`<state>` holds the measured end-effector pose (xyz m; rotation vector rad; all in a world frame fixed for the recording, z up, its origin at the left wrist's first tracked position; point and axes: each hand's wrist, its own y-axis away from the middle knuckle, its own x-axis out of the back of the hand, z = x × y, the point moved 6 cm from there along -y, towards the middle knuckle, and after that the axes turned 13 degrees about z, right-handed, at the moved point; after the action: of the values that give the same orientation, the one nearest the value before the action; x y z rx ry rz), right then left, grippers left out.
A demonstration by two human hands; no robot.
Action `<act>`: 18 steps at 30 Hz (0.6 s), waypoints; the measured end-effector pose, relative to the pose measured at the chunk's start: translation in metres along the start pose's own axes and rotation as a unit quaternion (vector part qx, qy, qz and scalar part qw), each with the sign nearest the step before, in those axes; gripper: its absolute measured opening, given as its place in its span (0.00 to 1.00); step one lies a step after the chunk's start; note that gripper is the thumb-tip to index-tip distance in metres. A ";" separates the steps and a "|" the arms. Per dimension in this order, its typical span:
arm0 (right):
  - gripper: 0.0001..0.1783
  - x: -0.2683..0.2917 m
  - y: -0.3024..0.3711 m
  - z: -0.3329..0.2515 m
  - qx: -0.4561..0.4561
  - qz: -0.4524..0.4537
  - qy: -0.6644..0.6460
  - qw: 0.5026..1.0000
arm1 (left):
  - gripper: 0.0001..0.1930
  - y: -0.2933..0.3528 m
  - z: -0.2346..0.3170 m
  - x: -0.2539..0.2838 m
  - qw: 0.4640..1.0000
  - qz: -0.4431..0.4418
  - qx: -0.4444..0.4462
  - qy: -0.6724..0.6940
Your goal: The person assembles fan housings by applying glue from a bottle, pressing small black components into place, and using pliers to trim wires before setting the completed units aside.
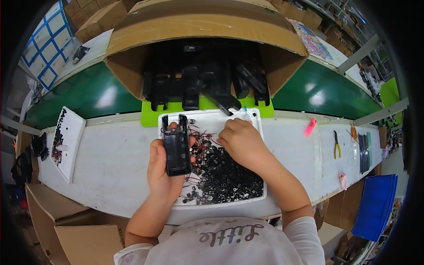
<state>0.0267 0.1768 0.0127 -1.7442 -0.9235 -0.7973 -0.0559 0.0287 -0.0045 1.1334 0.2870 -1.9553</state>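
- Far left: white foam tray [76, 143] lies askew on the bench [108, 159]; small dark parts lie along its left side.
- Lower left, in front of the bench: open cardboard box [90, 240], flaps spread.
- Left hand [160, 172]: grasping the black plastic housing [178, 152]; thumb along its left side, fingertips showing at its right edge.
- Housing position: held over the left part of the central foam tray [210, 123], hollow side facing the camera, two prongs at the end away from the person.
- Behind, centre: large carton [207, 20], open side toward the person; more black housings [191, 86] piled at its mouth, a light green mat [151, 116] under the front ones.
- Central tray contents: red wires [202, 143] with small fittings, tangled, at left and middle; heap of small black parts [234, 181] toward the right and near side.
- Right hand [243, 143]: above the tray's right half, fingers bent and drawn together beside the wires. Cannot tell whether anything is pinched; fingertips partly hidden.
- Just beyond right hand: small bottle with blue tip [247, 116], partly hidden.
- Right part of bench: pink marker [310, 127]; yellow-handled pliers [337, 145]; bundle of dark strips [365, 153].
- Far right, lower: blue plastic bin [374, 207].
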 end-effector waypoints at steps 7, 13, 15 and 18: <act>0.06 -0.025 -0.004 -0.007 -0.008 -0.102 0.066 0.993 | 0.24 0.000 -0.008 -0.002 0.998 0.002 0.060 -0.020; 0.04 0.003 -0.003 -0.002 -0.022 -0.037 -0.028 0.999 | 0.22 0.004 -0.025 -0.001 0.989 0.031 0.146 -0.025; 0.04 -0.001 -0.002 -0.001 -0.016 -0.018 -0.033 0.999 | 0.23 0.005 -0.026 0.000 0.989 0.029 0.146 -0.024; 0.04 -0.013 -0.002 0.000 -0.024 -0.007 -0.023 0.999 | 0.22 0.004 -0.027 0.001 0.988 0.017 0.150 -0.018</act>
<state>0.0186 0.1741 0.0029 -1.8051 -0.9558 -0.7980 -0.0369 0.0409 -0.0203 1.2821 -0.0495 -2.0318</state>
